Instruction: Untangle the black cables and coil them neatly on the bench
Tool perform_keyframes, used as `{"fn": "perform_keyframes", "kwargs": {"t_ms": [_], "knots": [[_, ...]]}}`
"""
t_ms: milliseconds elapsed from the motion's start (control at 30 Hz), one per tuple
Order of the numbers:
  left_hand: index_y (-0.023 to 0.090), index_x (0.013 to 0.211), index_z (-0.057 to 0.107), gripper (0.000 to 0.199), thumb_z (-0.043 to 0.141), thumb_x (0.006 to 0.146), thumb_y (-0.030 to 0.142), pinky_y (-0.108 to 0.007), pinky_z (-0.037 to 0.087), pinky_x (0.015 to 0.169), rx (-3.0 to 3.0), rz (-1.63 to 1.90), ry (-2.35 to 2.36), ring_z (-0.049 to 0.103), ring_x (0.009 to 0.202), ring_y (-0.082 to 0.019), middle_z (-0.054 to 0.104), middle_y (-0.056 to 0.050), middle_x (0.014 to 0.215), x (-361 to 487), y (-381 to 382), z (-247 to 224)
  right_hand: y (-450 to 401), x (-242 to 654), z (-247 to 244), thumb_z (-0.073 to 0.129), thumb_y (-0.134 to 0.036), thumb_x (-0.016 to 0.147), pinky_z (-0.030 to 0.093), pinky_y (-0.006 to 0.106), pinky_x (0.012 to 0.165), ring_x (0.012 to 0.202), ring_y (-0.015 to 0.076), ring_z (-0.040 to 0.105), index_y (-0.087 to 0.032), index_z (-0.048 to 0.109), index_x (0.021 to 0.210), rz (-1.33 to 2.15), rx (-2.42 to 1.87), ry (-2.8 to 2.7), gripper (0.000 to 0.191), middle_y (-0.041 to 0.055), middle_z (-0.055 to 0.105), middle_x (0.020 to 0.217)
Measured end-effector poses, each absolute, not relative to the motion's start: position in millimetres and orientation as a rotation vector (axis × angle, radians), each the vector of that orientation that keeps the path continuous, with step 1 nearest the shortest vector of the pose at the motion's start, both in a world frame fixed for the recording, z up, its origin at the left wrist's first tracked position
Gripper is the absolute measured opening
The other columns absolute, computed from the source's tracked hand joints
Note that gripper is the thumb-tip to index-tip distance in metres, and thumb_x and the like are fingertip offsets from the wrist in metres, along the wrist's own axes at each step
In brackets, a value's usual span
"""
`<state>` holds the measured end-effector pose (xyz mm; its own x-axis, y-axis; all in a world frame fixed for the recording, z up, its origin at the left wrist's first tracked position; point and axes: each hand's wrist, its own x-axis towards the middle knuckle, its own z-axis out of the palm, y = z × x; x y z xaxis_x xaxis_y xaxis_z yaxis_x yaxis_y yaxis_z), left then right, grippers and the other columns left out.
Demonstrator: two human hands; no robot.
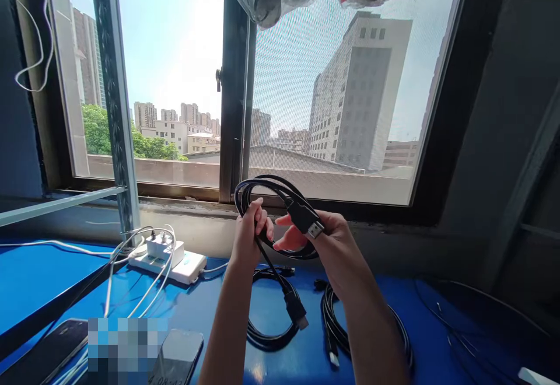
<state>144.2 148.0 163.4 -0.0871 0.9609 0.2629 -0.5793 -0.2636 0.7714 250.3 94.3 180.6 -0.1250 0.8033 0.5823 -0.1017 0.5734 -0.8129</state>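
A black HDMI cable point(280, 182) is looped into a coil and held up in front of the window sill. My left hand point(254, 232) is closed around the left side of the coil. My right hand point(335, 236) holds its right side, with one HDMI plug point(306, 219) lying across the fingers. From my left hand the cable's other end hangs down, its plug point(296, 310) tilted above the table. Below, a second coiled black cable point(271, 344) lies on the blue table, and another coiled black cable point(341, 326) lies partly hidden under my right forearm.
A white power strip point(192, 267) with a plugged-in adapter and white cords sits at the left. Phones point(179, 350) lie near the front left edge. A metal shelf post point(114, 99) rises by the window. Plastic bags point(266, 0) hang overhead. Thin dark cables point(459, 332) lie at right.
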Motion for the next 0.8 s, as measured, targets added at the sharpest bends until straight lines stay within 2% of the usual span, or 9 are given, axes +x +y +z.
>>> {"fn": "perform_keyframes", "kwargs": {"t_ms": [100, 233, 300, 367, 500, 567, 667, 733, 800], "knots": [[0.019, 0.045, 0.021, 0.043, 0.054, 0.070, 0.031, -0.017, 0.025, 0.032, 0.897, 1.663, 0.663, 0.018, 0.029, -0.004, 0.017, 0.008, 0.037, 146.1, 149.4, 163.4, 96.7, 250.3, 178.6, 0.071, -0.042, 0.065, 0.052, 0.023, 0.054, 0.055, 0.0145, 0.065, -0.017, 0.069, 0.083, 0.773, -0.646, -1.469, 0.031, 0.0017, 0.068, 0.067], [0.019, 0.040, 0.023, 0.042, 0.050, 0.071, 0.027, -0.018, 0.020, 0.030, 0.920, 1.761, 0.828, 0.015, 0.028, -0.004, 0.018, 0.006, 0.033, 137.3, 150.6, 161.6, 103.2, 267.7, 175.9, 0.074, -0.034, 0.065, 0.055, 0.025, 0.058, 0.066, 0.0153, 0.067, -0.020, 0.061, 0.113, 0.730, -0.676, -1.561, 0.052, 0.0038, 0.068, 0.087], [0.019, 0.040, 0.025, 0.042, 0.050, 0.073, 0.028, -0.018, 0.017, 0.030, 0.930, 1.856, 0.928, 0.016, 0.029, -0.005, 0.020, 0.005, 0.033, 131.2, 151.0, 159.9, 102.8, 281.2, 174.7, 0.074, -0.028, 0.066, 0.056, 0.027, 0.066, 0.081, 0.0173, 0.067, -0.022, 0.051, 0.127, 0.758, -0.661, -1.736, 0.066, 0.0064, 0.066, 0.101], [0.018, 0.040, 0.028, 0.041, 0.051, 0.072, 0.027, -0.019, 0.015, 0.031, 0.951, 1.942, 1.026, 0.017, 0.031, -0.006, 0.022, 0.005, 0.035, 126.4, 150.6, 158.9, 99.5, 293.9, 173.2, 0.069, -0.023, 0.071, 0.055, 0.030, 0.076, 0.096, 0.0184, 0.064, -0.025, 0.042, 0.135, 0.783, -0.649, -1.934, 0.070, 0.0077, 0.062, 0.112], [0.015, 0.040, 0.034, 0.036, 0.055, 0.069, 0.018, -0.019, 0.015, 0.038, 1.037, 2.063, 1.156, 0.019, 0.039, -0.005, 0.023, 0.005, 0.040, 124.0, 144.4, 162.9, 92.9, 309.8, 168.4, 0.060, -0.014, 0.075, 0.044, 0.033, 0.095, 0.117, 0.0182, 0.051, -0.026, 0.024, 0.145, 0.807, -0.636, -2.125, 0.079, 0.0096, 0.054, 0.125], [0.013, 0.038, 0.034, 0.038, 0.053, 0.070, 0.014, -0.019, 0.016, 0.043, 1.147, 2.105, 1.254, 0.020, 0.043, -0.005, 0.020, 0.004, 0.042, 126.4, 139.0, 167.1, 93.1, 313.5, 165.5, 0.063, -0.014, 0.071, 0.039, 0.036, 0.101, 0.122, 0.0196, 0.046, -0.024, 0.015, 0.147, 0.863, -0.645, -2.212, 0.090, 0.0114, 0.049, 0.131], [0.012, 0.037, 0.036, 0.040, 0.051, 0.074, 0.012, -0.020, 0.017, 0.049, 1.344, 2.102, 1.563, 0.021, 0.047, -0.007, 0.020, 0.003, 0.043, 131.9, 131.6, 171.5, 95.7, 316.2, 162.9, 0.075, -0.021, 0.061, 0.034, 0.039, 0.103, 0.125, 0.0246, 0.042, -0.020, 0.015, 0.147, 0.987, -0.757, -2.367, 0.105, 0.0147, 0.042, 0.135], [0.013, 0.041, 0.044, 0.034, 0.054, 0.074, 0.013, -0.021, 0.017, 0.051, 1.396, 2.061, 1.770, 0.023, 0.050, -0.008, 0.027, 0.003, 0.044, 135.2, 128.6, 171.7, 96.1, 315.8, 162.8, 0.081, -0.029, 0.055, 0.030, 0.041, 0.106, 0.127, 0.0261, 0.040, -0.020, 0.011, 0.148, 1.041, -0.791, -2.375, 0.117, 0.0155, 0.038, 0.139], [0.014, 0.047, 0.052, 0.026, 0.057, 0.073, 0.016, -0.021, 0.017, 0.052, 1.422, 2.011, 1.908, 0.026, 0.053, -0.009, 0.036, 0.002, 0.049, 137.9, 127.3, 170.6, 95.3, 312.9, 163.7, 0.080, -0.036, 0.058, 0.026, 0.043, 0.108, 0.128, 0.0251, 0.038, -0.024, 0.002, 0.148, 1.031, -0.781, -2.288, 0.120, 0.0143, 0.037, 0.140]]}}
